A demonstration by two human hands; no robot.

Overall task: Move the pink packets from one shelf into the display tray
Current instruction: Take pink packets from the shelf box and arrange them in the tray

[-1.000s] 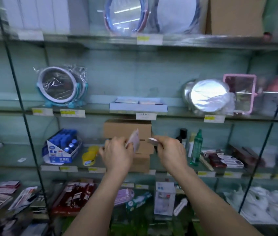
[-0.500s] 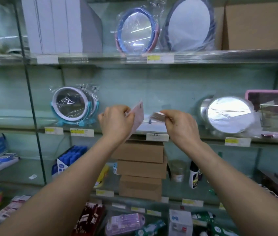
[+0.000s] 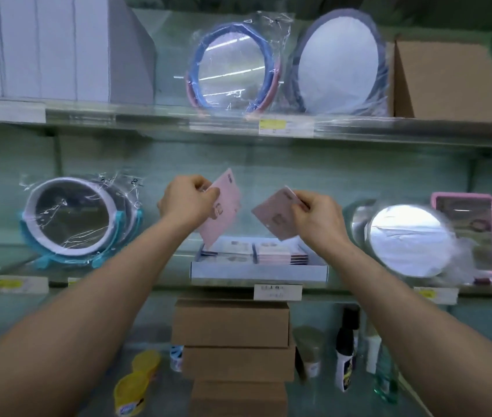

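Left hand (image 3: 189, 200) fingers pinch one packet (image 3: 223, 209), right hand (image 3: 317, 219) another (image 3: 273, 218); tray (image 3: 258, 270) just below both.

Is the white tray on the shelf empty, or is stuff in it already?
Not empty. The display tray already holds a stack of pink packets on its right side.

left hand (image 3: 189, 199): raised, pinching | right hand (image 3: 317, 219): raised, pinching

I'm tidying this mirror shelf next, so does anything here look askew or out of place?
Little stands out. The display tray sits square on its shelf, packets stacked flat inside. The left hand and right hand each hold a pink packet tilted above it. The teal-framed mirror leans, its wrap crumpled.
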